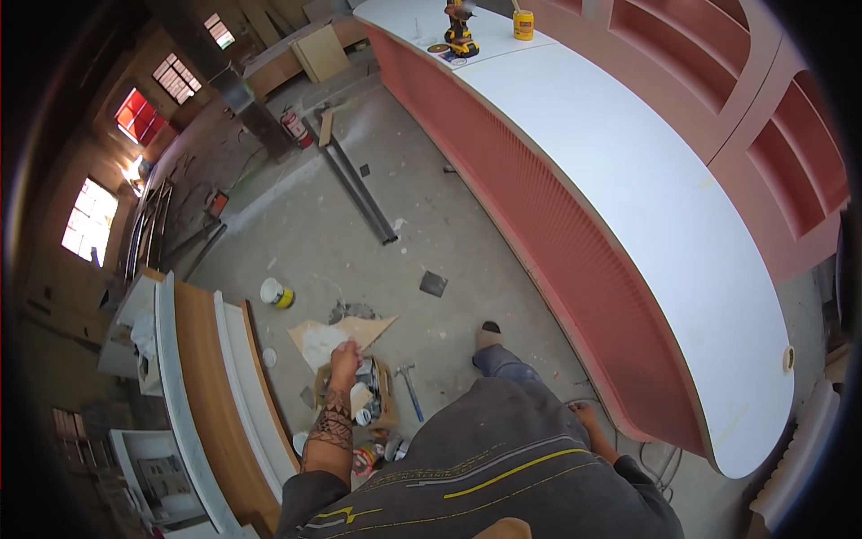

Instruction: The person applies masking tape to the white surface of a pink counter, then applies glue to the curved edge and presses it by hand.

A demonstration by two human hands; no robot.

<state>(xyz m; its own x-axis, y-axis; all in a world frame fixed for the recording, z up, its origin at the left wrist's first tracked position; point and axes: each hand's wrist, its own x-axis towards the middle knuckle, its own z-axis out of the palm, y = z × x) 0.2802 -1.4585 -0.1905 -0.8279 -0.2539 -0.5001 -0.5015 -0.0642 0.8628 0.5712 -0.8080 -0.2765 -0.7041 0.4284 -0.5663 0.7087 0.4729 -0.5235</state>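
Observation:
My left hand (345, 356), on a tattooed forearm, is closed over a crumpled white sheet (321, 343). What its fingers grip, if anything, I cannot make out. The sheet lies on a tan piece of board or paper (377, 330) on the floor. Just below this hand is an open cardboard box (386, 395) filled with cans and small items. A hammer (410, 392) lies on the floor to the right of the box. My right hand (584, 414) hangs low at my side by the base of the pink counter (575, 260), fingers apart and nothing showing in them.
On the counter's white top (620, 162) stand a yellow-black power drill (461, 31) and a yellow tub (523, 25). Dark metal bars (359, 193), a white bucket (276, 293) and a dark square tile (433, 284) lie ahead. A curved wood-and-white unit (211, 359) borders the left.

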